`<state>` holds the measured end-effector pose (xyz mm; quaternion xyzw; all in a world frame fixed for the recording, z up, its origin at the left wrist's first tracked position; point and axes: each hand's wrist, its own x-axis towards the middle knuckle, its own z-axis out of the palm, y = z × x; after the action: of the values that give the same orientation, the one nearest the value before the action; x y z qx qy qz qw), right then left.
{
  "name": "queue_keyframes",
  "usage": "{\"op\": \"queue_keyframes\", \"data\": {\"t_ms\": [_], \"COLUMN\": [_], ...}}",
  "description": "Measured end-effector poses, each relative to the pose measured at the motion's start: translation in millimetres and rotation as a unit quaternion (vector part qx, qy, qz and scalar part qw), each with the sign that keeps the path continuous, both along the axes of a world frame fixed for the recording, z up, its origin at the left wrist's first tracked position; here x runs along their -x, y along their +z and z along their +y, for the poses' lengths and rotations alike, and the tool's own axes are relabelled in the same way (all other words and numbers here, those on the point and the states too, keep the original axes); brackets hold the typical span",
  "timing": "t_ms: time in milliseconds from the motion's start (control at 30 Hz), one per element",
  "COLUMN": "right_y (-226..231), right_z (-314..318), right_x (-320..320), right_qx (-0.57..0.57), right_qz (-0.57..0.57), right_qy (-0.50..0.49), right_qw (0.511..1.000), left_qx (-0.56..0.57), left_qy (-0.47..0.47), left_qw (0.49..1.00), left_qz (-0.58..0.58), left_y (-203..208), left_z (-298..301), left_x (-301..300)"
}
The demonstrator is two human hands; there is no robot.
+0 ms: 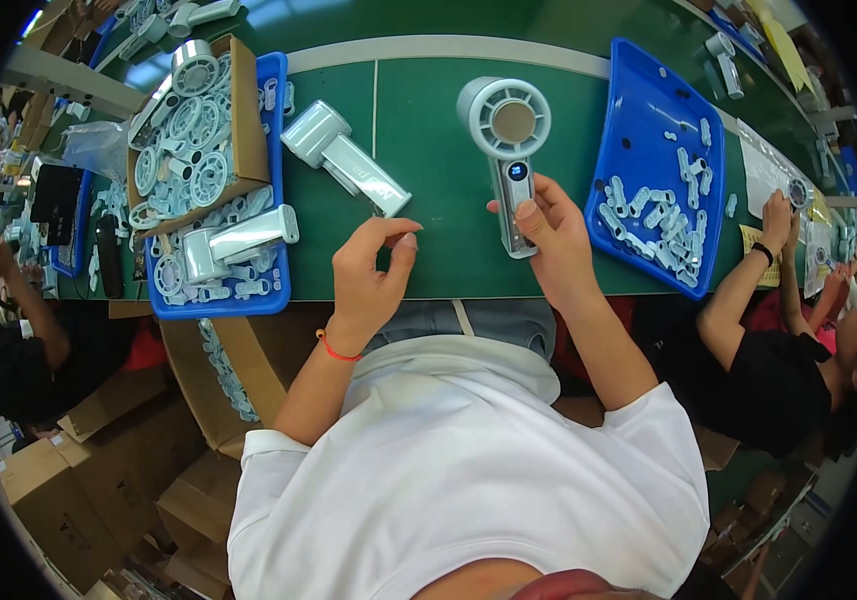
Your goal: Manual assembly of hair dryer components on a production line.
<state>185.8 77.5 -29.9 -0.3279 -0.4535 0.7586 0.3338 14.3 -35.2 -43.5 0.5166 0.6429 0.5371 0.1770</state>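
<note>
My right hand is wrapped round the handle of a pale silver-blue handheld fan. The fan stands upright over the table, its round grille facing up and a small dark display lit blue below the head. Left of it, my left hand has thumb and index tips brought together; anything between them is too small to make out. Just beyond those fingertips lies a second handheld fan, slanted on the green tabletop and not touched by the hand, as far as I can tell.
On the left, a blue tray holds a cardboard box of round grilles, plus loose parts and another fan. A blue tray of small pale pieces lies on the right. Co-workers sit on both sides; cartons stand below left.
</note>
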Motion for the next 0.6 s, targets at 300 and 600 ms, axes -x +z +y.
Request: {"op": "queue_keyframes", "data": {"t_ms": [300, 600], "right_y": [-13.0, -28.6], "right_z": [170.8, 262.4], "right_x": [101.1, 174.2], "right_qx": [-0.14, -0.47], "right_qz": [-0.171, -0.496], "right_qy": [-0.029, -0.266], "right_qw": [0.975, 0.68], "left_qx": [-0.033, 0.035], "left_qy": [0.028, 0.189], "left_qw": [0.996, 0.979], "left_qz": [0.08, 0.063], "left_y": [1.5, -9.1], "left_z": [-4.7, 4.7], "left_x": [6.0, 9.2]}}
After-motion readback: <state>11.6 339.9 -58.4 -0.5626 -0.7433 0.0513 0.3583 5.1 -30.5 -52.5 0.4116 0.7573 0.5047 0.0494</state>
